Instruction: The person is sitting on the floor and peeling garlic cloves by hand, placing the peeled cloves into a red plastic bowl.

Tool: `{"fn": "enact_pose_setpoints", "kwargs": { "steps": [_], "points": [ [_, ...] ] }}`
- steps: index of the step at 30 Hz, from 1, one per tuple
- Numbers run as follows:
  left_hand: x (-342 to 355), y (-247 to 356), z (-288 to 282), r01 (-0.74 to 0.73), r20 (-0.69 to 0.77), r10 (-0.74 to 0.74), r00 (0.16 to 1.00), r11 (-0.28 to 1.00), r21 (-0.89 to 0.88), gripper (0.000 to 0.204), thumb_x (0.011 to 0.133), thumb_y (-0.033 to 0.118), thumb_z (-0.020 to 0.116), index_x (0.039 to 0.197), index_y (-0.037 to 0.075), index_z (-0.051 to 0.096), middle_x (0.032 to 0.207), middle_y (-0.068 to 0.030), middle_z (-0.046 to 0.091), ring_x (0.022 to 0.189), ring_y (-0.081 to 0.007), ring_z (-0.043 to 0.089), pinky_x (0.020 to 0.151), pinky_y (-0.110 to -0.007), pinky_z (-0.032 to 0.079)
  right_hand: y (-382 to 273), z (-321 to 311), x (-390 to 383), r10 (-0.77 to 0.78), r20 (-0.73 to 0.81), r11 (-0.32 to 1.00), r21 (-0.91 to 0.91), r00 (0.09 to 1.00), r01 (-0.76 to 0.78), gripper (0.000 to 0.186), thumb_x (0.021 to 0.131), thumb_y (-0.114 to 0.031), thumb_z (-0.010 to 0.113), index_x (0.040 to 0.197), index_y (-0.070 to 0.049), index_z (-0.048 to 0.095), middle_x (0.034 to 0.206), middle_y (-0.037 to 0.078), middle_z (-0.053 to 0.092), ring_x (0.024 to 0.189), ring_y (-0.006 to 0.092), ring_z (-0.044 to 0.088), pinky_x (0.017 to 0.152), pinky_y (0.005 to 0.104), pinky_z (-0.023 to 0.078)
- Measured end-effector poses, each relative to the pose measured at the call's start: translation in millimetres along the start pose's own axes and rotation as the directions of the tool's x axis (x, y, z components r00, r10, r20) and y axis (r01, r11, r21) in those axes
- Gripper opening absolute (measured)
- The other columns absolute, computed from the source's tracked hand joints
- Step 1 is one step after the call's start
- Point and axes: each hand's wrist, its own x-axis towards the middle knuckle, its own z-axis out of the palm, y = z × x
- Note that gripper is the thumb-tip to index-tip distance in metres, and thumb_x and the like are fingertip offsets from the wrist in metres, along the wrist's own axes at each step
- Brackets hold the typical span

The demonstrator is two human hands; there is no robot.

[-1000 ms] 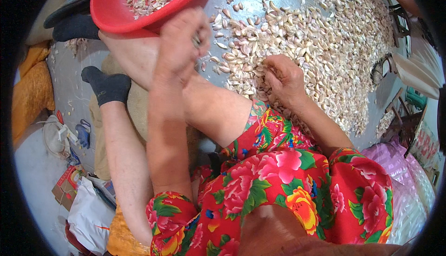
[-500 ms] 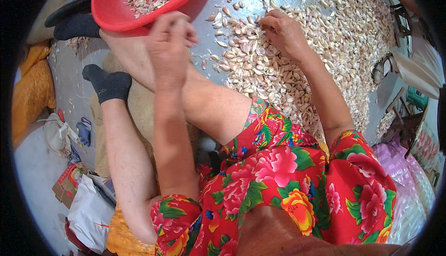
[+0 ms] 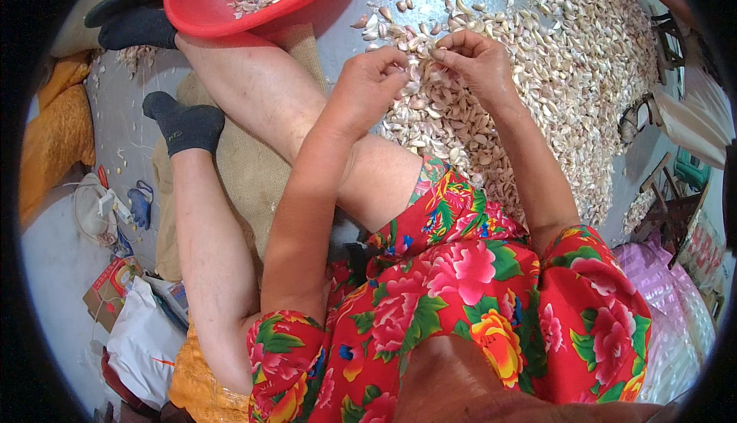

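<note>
A broad heap of pale garlic cloves (image 3: 553, 77) covers the grey floor in front of me. My left hand (image 3: 368, 85) and my right hand (image 3: 476, 58) meet just above the near edge of the heap, fingertips pinched together on a garlic clove (image 3: 421, 58) held between them. A red plastic basin (image 3: 230, 8) with peeled cloves and skins rests on my left knee at the upper left. My bare legs in dark socks stretch out to the left, and a red flowered garment covers my lap.
A burlap mat (image 3: 253, 170) lies under my legs. At the left are an orange sack (image 3: 54, 147), a white bag (image 3: 142, 338), a small cardboard box (image 3: 111, 289) and blue items. A wooden chair (image 3: 672, 200) and pink plastic sacks (image 3: 675, 300) stand at the right.
My left hand came away from the red basin's rim and moved right to the heap. My right hand rose from the cloves, and both hands now meet on one clove.
</note>
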Motion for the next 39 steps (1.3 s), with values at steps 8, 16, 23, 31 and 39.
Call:
{"fn": "enact_pose_setpoints", "kwargs": {
  "steps": [8, 16, 23, 31, 39],
  "points": [
    [-1, 5, 22, 0.025, 0.028, -0.025, 0.999, 1.000, -0.012, 0.013, 0.093, 0.005, 0.062, 0.105, 0.000, 0.065, 0.077, -0.0042, 0.066, 0.063, -0.0092, 0.061, 0.056, -0.026, 0.050, -18, 16, -3, -0.177, -0.031, 0.981, -0.087, 0.984, 0.174, 0.012, 0.087, -0.007, 0.075, 0.096, 0.001, 0.073, 0.079, 0.006, 0.072, 0.068, 0.0098, 0.067, 0.062, 0.0248, 0.055],
    [12, -20, 15, -0.061, -0.206, 0.132, 0.969, 0.945, 0.321, 0.013, 0.094, 0.003, 0.057, 0.101, -0.002, 0.066, 0.080, -0.0086, 0.069, 0.063, -0.0135, 0.063, 0.057, -0.030, 0.050, -152, 64, 67, -0.668, 0.102, 0.710, -0.210, 0.737, 0.673, 0.048, 0.092, -0.013, 0.069, 0.137, -0.008, 0.054, 0.106, 0.012, 0.071, 0.089, 0.0275, 0.069, 0.082, 0.0351, 0.056],
    [-8, 11, -27, -0.246, -0.542, 0.306, 0.782, 0.952, 0.182, 0.013, 0.092, 0.009, 0.060, 0.101, 0.005, 0.068, 0.088, -0.0113, 0.070, 0.080, -0.0245, 0.067, 0.073, -0.035, 0.053, -69, 17, 54, -0.610, 0.240, 0.434, -0.696, 0.755, 0.572, 0.028, 0.089, -0.021, 0.077, 0.110, -0.005, 0.073, 0.100, 0.010, 0.075, 0.081, 0.0200, 0.071, 0.071, 0.0302, 0.057],
    [-26, -6, -85, -0.066, -0.257, 0.652, 0.714, 0.427, 0.902, 0.013, 0.085, 0.017, 0.066, 0.095, 0.011, 0.073, 0.097, -0.0071, 0.072, 0.105, -0.0287, 0.063, 0.092, -0.042, 0.047, 32, -35, -17, -0.660, 0.095, 0.349, -0.840, 0.745, 0.416, 0.030, 0.079, -0.014, 0.080, 0.108, -0.013, 0.073, 0.116, 0.008, 0.068, 0.103, 0.0291, 0.065, 0.087, 0.0418, 0.054],
    [-22, -6, -91, -0.056, -0.304, 0.635, 0.710, 0.482, 0.874, 0.012, 0.084, 0.018, 0.065, 0.090, 0.012, 0.074, 0.097, -0.0065, 0.073, 0.106, -0.0271, 0.063, 0.092, -0.041, 0.046, 7, -3, 7, -0.399, 0.244, 0.360, -0.845, 0.884, 0.395, 0.016, 0.083, -0.014, 0.072, 0.099, -0.010, 0.073, 0.097, 0.010, 0.070, 0.088, 0.0357, 0.068, 0.077, 0.0440, 0.055]
  ]
}}
